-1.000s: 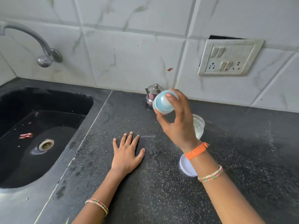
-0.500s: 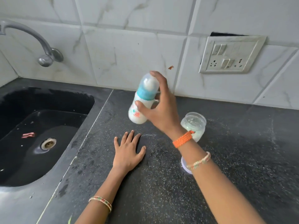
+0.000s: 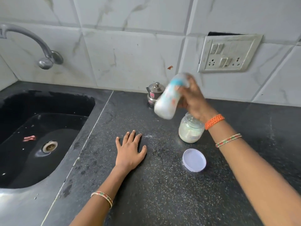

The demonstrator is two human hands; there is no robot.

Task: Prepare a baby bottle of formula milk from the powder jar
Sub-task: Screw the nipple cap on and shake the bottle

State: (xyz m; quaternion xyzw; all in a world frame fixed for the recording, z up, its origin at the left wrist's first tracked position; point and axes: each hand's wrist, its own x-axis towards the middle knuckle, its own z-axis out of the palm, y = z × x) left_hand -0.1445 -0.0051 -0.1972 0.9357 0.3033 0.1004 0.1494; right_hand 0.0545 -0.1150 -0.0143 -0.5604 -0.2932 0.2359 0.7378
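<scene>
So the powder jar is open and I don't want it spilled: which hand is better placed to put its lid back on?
Probably the left hand: it lies flat and empty near the lid, while the right hand grips the bottle above the jar.

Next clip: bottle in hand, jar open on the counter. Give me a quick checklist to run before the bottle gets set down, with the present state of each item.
1. Right hand grips the baby bottle: ok, held in the air, tilted.
2. Bottle cap on: ok, blue top in place, though blurred.
3. Powder fully mixed: cannot tell, motion blur.
4. Powder jar closed: not ok, its lid lies apart on the counter.
5. Left hand out of the way: ok, flat on the counter, holding nothing.
6. Bare counter to land on: ok, between left hand and jar.
</scene>
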